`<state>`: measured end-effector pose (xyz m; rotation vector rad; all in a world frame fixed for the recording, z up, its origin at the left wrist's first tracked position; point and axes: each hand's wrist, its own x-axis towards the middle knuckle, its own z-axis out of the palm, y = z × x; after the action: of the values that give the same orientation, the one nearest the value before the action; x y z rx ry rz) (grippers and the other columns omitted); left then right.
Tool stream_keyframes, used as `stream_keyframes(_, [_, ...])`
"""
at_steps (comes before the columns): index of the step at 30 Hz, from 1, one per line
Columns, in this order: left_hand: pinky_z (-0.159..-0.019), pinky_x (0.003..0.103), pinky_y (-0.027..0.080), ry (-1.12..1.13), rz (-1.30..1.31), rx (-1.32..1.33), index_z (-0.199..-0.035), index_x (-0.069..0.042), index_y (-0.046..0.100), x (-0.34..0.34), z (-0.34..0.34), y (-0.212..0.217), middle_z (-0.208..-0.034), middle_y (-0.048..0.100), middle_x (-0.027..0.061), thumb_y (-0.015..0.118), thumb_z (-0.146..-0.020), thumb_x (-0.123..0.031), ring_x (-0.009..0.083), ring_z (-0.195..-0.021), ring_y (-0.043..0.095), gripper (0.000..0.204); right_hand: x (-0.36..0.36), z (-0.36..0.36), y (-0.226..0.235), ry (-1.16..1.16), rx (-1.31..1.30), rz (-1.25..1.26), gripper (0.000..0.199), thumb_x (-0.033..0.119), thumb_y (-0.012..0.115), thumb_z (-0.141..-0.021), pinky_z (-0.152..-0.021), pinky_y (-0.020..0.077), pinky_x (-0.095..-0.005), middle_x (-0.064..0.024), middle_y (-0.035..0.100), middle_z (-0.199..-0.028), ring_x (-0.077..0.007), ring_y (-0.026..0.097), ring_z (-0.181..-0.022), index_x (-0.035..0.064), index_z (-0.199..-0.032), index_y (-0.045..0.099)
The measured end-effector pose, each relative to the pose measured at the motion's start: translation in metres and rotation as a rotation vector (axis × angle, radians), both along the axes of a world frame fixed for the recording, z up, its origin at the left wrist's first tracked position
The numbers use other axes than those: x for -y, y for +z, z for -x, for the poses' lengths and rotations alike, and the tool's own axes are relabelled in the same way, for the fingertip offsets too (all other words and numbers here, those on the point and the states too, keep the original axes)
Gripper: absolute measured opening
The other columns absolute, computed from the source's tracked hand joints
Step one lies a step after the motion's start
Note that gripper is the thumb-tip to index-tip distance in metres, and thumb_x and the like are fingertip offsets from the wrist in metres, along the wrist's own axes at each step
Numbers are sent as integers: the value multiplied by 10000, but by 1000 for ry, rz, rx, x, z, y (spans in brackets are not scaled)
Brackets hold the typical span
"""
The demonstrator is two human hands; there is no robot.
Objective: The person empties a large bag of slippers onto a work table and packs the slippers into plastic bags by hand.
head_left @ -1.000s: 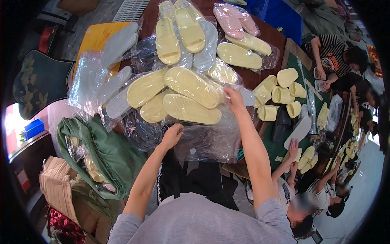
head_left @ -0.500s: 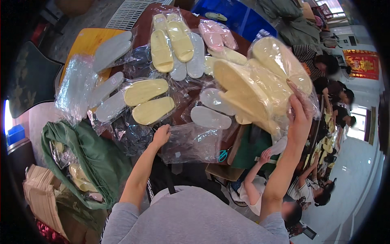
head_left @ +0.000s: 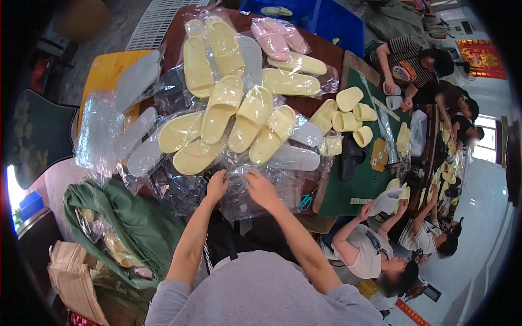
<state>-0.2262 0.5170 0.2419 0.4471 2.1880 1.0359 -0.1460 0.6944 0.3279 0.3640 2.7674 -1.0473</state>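
Right hand (head_left: 261, 188) near yellow slippers (head_left: 222, 108); gold-lettered red banner (head_left: 479, 60)

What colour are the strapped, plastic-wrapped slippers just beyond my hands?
Pale yellow slippers, clearest in the head view.

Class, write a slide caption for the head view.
Left hand and right hand beside bagged yellow slippers; a pink pair lies farther back.

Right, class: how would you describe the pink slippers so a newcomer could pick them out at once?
Start from the large dark-red table in the upper middle. At its far edge, just this side of the blue plastic bin, lie two pink slippers wrapped in clear plastic. Their colour stands out: neighbouring slippers are pale yellow or light grey.
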Motion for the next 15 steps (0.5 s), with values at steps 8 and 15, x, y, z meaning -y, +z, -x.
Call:
stream_keyframes(8, [-882,427,429,79,267,-167,-1237,-28,436,-1,1,61,-1117,519,174,675,-747,-157,363,-1058,487,560,-139,92,-31,-540,-154,269,258,169,485,-904,-819,460,-373,-183,635,-996,-333,603,-934,6,-1041,630])
stream_keyframes(15, [-848,361,460,313,-16,59,-1209,13,490,2,-1,55,-1083,600,183,588,-872,-186,299,-950,592,404,-230,214,-94,-391,19,188,499,319,495,-869,-965,396,-394,-221,563,-1191,-362,525,-1117,8,-1259,496])
